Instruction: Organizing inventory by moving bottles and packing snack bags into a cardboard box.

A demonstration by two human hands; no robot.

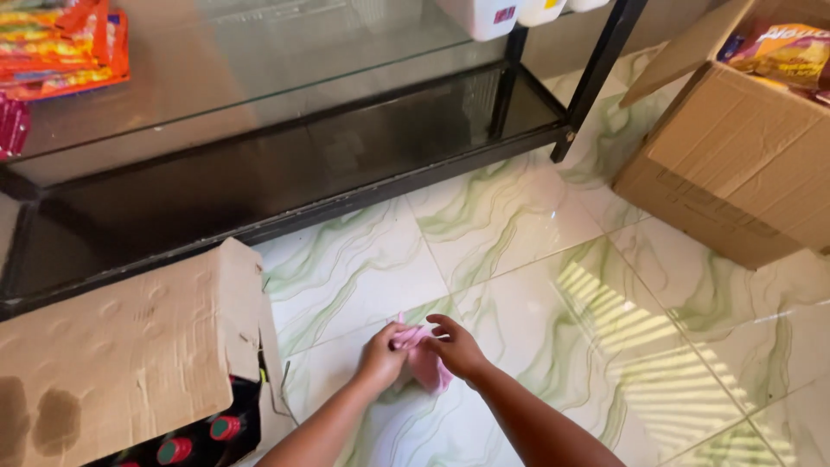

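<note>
Low over the tiled floor (pixel 519 259), our left hand (pixel 381 356) and right hand (pixel 456 348) both pinch a pink cloth (pixel 426 363), fingers clenched on it. Risk, we judge: cloth dropping, or snagging the cardboard box flap (pixel 130 346) just beside it.

We see a bright daylight scene, with striped sunlight falling on the glossy tiled floor (pixel 640 337) at right, soft reflections on the glass shelf (pixel 259 78), slight blur everywhere and some bending at the edges.
</note>
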